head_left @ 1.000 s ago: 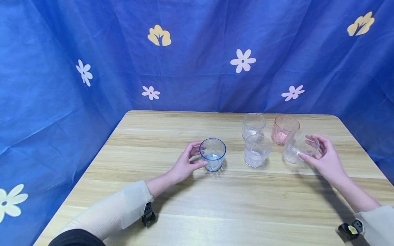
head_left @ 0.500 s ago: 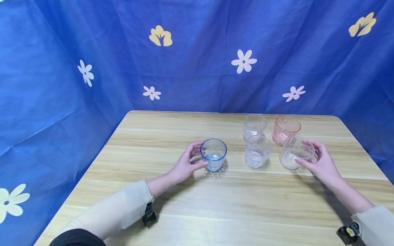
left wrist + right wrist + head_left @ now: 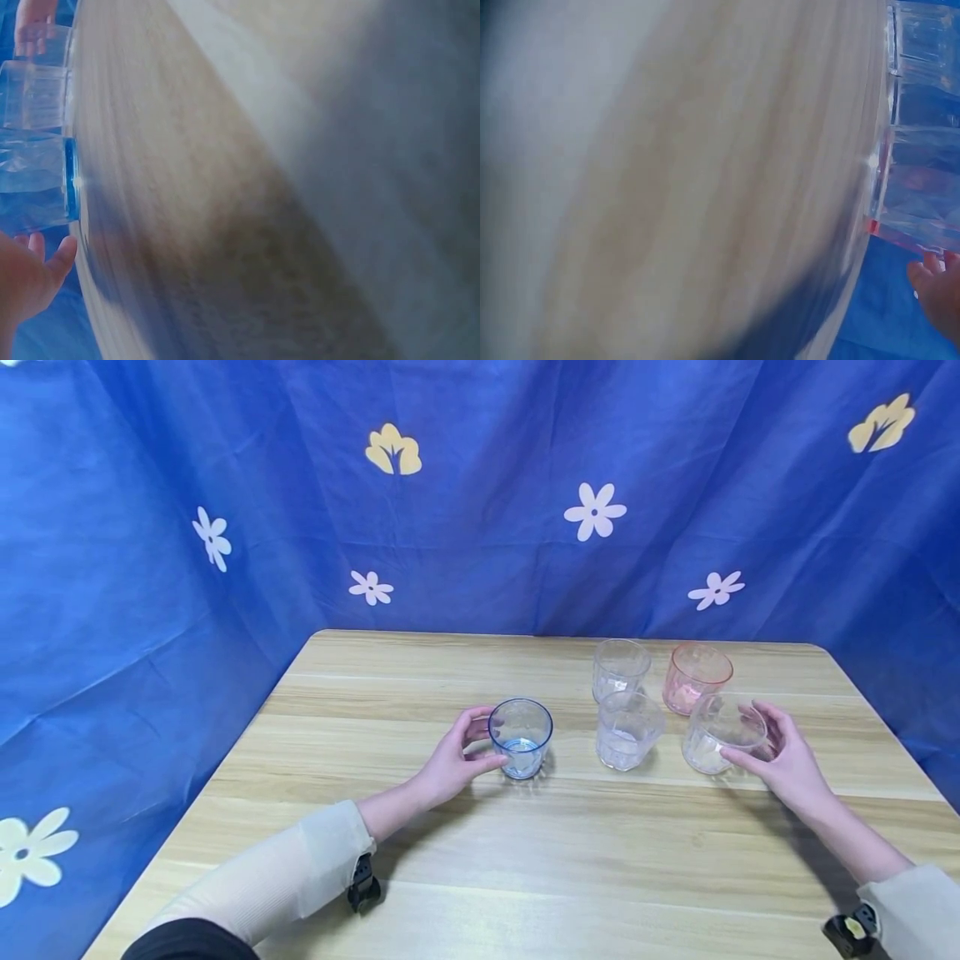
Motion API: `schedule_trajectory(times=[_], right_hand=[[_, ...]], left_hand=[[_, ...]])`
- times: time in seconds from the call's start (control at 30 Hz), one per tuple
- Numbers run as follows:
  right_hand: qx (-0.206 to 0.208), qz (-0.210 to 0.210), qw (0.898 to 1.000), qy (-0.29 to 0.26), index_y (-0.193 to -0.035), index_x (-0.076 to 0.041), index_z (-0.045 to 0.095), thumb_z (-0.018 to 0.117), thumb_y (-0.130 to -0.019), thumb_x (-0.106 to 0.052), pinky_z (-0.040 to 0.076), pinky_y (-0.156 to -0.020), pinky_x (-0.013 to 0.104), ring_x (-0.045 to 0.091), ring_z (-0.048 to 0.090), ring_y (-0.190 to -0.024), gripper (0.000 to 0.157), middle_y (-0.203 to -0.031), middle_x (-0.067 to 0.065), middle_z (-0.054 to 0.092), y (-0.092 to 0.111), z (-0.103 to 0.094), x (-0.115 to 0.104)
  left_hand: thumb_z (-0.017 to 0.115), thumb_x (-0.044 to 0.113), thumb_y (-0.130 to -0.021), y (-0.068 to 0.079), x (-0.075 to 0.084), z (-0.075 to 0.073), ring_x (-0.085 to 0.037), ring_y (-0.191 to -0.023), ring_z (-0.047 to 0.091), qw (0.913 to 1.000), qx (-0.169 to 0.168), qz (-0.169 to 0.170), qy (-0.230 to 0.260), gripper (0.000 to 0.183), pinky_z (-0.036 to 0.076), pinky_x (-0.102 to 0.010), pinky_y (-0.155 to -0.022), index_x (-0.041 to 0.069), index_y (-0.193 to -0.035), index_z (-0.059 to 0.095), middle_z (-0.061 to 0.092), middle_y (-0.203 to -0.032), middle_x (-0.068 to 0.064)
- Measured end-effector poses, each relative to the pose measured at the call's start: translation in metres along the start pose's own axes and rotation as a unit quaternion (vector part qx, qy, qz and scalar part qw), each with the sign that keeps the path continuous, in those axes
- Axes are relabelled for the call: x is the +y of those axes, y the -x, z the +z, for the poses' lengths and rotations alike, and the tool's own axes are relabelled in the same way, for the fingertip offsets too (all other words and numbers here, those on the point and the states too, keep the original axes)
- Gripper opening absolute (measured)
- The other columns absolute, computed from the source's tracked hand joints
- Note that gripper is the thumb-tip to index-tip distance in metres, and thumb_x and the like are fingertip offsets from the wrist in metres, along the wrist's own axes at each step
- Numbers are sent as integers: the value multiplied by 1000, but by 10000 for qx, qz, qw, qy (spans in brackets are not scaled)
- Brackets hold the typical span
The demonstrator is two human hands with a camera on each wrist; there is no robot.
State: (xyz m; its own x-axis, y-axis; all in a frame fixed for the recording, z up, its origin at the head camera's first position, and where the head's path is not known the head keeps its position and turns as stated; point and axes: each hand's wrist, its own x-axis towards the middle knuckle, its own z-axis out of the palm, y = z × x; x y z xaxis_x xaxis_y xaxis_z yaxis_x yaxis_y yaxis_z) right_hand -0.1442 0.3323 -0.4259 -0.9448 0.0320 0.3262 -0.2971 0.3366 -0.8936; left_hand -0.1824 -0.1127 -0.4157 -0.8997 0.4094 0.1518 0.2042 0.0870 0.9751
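Note:
A blue-tinted glass (image 3: 521, 752) stands upright on the table, left of the other glasses. My left hand (image 3: 448, 764) holds it from the left, thumb at the front and fingers behind. On the right, a clear glass (image 3: 705, 745) stands on the tabletop with my right hand (image 3: 791, 770) around its right side, thumb in front and fingertips showing behind. Just behind that glass is a pink glass (image 3: 692, 681). In the left wrist view, the fingers of my left hand (image 3: 34, 277) appear beside the lower side of the blue-tinted glass (image 3: 34, 184).
Between the held glasses stands another clear glass (image 3: 626, 739), with one more clear glass (image 3: 618, 664) behind it. The wooden table (image 3: 562, 852) reaches back to a blue curtain (image 3: 480, 535) with flower prints. A small black device (image 3: 363, 885) sits at the left cuff.
My right hand has brought the tilted clear glass slightly left and down, and it now stands upright on the table. The left hand and the blue-tinted glass have stayed in place.

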Motion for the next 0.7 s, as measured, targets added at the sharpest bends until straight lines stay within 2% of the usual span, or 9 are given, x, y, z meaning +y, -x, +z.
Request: schedule_trajectory(times=[0.07,0.17,0.37,0.6,0.7], right_hand=[[50,-47,9993,361,-147,1,24,69,-83,10,34,-100,8,-4,41,-120,78,-132,-12,43,-2,-1,-3],[140,-197,9989,400,-148,-1,22,67,-83,14,31,-102,8,-1,39,-124,81,-134,-12,41,-7,-2,-9],[209,-534,9978,344,-148,-6,27,65,-81,17,33,-99,9,3,40,-125,80,-134,-13,43,-22,-1,-25],[75,-682,9966,461,-147,-4,29,71,-80,12,36,-95,8,4,42,-124,81,-138,-4,45,-36,10,-42],[35,-756,9961,450,-146,-4,31,72,-79,11,37,-95,9,4,43,-124,81,-137,-8,46,-41,15,-45]], left_hand=[[71,-8,-83,0,0,0,-40,-126,45,10000,-11,-15,14,68,45,-54,-100,0,-140,35,49,-137,-25],[73,-8,-81,0,1,0,-39,-126,45,10000,-26,-85,-10,71,45,-54,-100,2,-141,36,49,-138,-23],[77,-6,-77,-3,4,1,-35,-128,45,9996,-78,-247,-82,79,46,-51,-100,7,-143,35,48,-140,-19],[79,-4,-76,-5,4,3,-34,-128,45,9991,-28,-344,-243,83,45,-53,-99,9,-144,34,49,-140,-16],[80,-4,-75,-7,5,4,-34,-126,47,9989,4,-344,-310,85,46,-53,-98,9,-145,33,50,-139,-16]])
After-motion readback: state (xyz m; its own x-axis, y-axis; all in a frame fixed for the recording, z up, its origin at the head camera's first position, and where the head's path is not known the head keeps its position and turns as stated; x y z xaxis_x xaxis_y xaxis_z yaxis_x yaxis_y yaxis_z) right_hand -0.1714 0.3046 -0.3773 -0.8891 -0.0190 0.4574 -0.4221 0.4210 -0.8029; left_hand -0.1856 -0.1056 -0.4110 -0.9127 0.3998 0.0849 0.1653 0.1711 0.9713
